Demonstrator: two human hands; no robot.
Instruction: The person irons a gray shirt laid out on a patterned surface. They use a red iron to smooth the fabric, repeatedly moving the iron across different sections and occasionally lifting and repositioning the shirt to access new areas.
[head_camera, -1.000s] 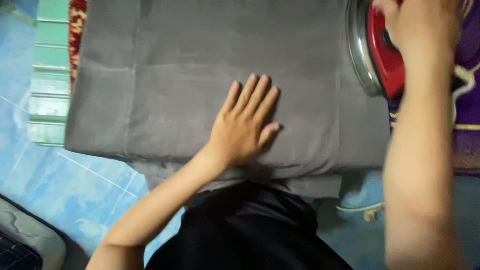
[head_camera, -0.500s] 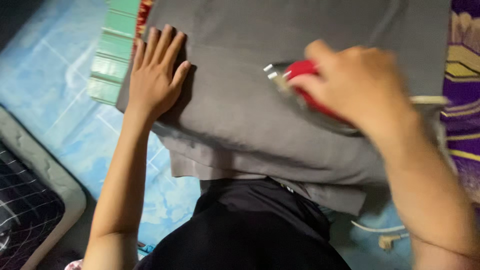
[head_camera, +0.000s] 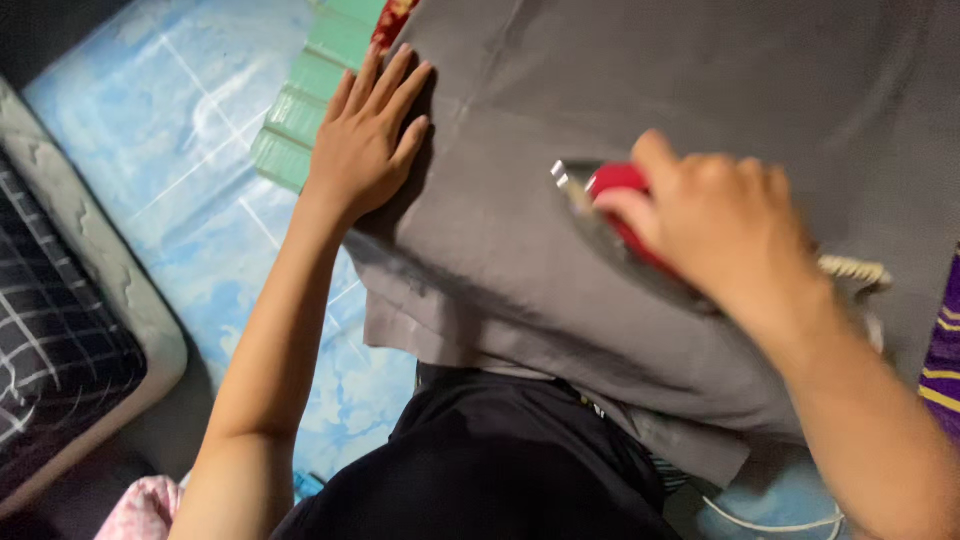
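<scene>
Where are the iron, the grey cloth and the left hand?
iron (head_camera: 608, 186), head view, red top near its tip.
grey cloth (head_camera: 700, 90), head view, flat upper area.
left hand (head_camera: 362, 150), head view, back of hand.

Grey folded cloth lying flat, red metal-soled iron resting on it

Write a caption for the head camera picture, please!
Right hand slides a red iron over grey cloth; left hand presses its edge flat.
</scene>
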